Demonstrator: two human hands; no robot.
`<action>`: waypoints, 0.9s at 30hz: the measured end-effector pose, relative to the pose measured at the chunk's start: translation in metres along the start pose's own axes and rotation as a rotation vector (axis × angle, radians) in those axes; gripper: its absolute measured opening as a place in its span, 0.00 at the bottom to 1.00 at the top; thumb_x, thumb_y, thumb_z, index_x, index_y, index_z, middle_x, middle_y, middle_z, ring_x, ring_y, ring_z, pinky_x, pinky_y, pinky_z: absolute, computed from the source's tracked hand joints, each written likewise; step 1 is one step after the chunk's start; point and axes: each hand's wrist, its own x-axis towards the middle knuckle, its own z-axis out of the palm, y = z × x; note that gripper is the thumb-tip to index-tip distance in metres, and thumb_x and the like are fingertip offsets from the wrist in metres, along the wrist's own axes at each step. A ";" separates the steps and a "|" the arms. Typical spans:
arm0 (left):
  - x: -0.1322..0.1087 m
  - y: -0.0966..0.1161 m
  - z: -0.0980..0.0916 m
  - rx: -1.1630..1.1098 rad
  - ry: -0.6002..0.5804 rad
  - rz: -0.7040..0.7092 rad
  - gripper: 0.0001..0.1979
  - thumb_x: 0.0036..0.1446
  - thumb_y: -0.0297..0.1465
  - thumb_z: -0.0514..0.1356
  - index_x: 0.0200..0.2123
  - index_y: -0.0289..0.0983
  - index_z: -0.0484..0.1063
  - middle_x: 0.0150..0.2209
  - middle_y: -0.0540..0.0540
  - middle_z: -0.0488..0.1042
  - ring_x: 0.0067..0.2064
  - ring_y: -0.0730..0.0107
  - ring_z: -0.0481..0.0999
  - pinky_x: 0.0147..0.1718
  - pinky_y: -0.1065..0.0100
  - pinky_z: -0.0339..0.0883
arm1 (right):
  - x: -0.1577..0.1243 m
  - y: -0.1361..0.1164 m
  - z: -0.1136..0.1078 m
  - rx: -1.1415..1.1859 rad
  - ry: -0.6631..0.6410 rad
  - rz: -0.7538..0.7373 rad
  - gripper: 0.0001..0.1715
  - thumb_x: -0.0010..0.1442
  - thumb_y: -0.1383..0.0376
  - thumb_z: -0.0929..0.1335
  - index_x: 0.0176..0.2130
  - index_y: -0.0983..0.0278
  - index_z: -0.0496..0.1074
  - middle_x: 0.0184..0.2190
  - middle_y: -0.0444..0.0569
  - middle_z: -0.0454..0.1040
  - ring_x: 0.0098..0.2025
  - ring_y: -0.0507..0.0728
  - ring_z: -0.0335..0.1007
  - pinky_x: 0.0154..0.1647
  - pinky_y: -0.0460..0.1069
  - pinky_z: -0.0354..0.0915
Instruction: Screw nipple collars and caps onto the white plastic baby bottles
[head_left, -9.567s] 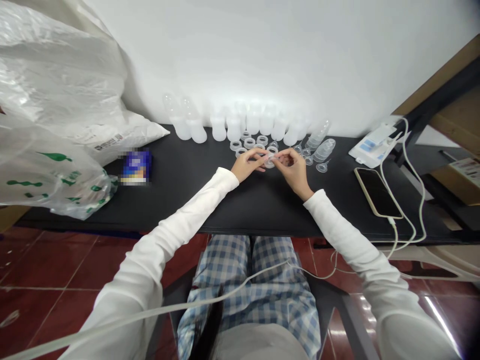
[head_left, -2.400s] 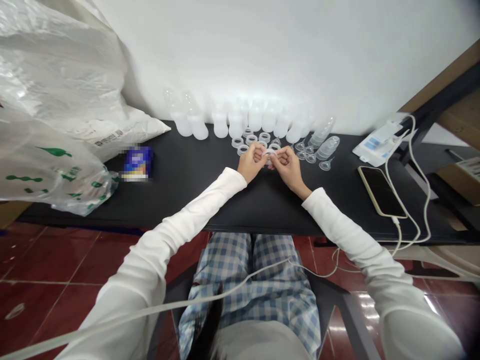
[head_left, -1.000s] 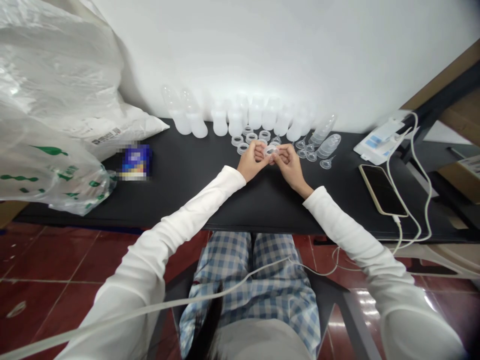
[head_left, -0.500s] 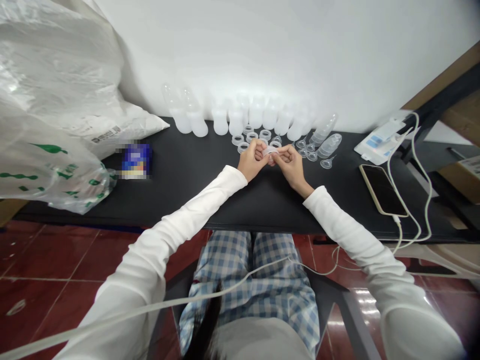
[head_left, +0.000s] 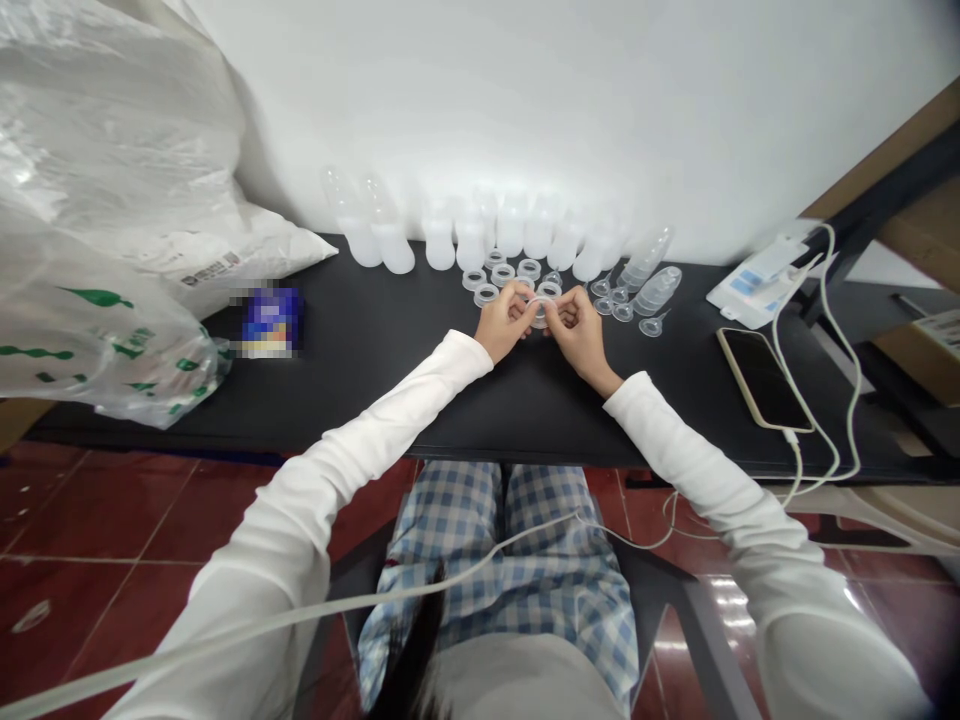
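Observation:
My left hand (head_left: pixel 508 322) and my right hand (head_left: pixel 577 325) meet above the black table, and their fingertips pinch a translucent plastic ring (head_left: pixel 539 314) between them. Part of the ring is hidden by my fingers. Just beyond my hands lie several similar rings, one of them (head_left: pixel 486 295) nearest my left hand. Behind those stands a row of frosted plastic bottles (head_left: pixel 471 245). Near my right hand are several small clear funnel-shaped parts, one (head_left: pixel 652 326) lying farthest forward, and a stack of clear cups (head_left: pixel 658 290).
The black table's (head_left: pixel 375 400) back runs along a white wall. Large plastic bags (head_left: pixel 97 330) and a blurred blue packet (head_left: pixel 270 322) lie at left. At right are a phone (head_left: pixel 763 378), a white cable (head_left: pixel 806 390) and a white packet (head_left: pixel 759 285).
The ring has moved down between my fingertips and turned more upright. My hands have shifted only slightly, and the table items stay in place.

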 end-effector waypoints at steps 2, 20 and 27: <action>0.000 0.000 0.000 0.034 0.003 0.018 0.25 0.60 0.57 0.63 0.40 0.41 0.68 0.25 0.53 0.73 0.23 0.71 0.75 0.27 0.66 0.76 | 0.000 0.001 0.000 -0.015 -0.005 -0.011 0.26 0.61 0.38 0.71 0.34 0.55 0.66 0.24 0.41 0.69 0.25 0.54 0.69 0.30 0.53 0.73; 0.012 -0.003 -0.008 -0.161 0.005 -0.064 0.17 0.59 0.46 0.67 0.43 0.42 0.70 0.43 0.45 0.79 0.42 0.65 0.81 0.40 0.62 0.79 | 0.010 0.013 -0.003 0.218 -0.079 0.123 0.36 0.55 0.32 0.71 0.48 0.54 0.66 0.32 0.40 0.72 0.30 0.52 0.70 0.31 0.48 0.71; 0.010 0.009 -0.010 -0.131 0.015 -0.071 0.08 0.58 0.33 0.65 0.41 0.41 0.74 0.47 0.45 0.79 0.50 0.62 0.79 0.45 0.61 0.78 | 0.010 0.005 -0.004 0.166 -0.127 0.086 0.31 0.53 0.37 0.75 0.41 0.57 0.76 0.36 0.44 0.76 0.31 0.51 0.70 0.30 0.48 0.72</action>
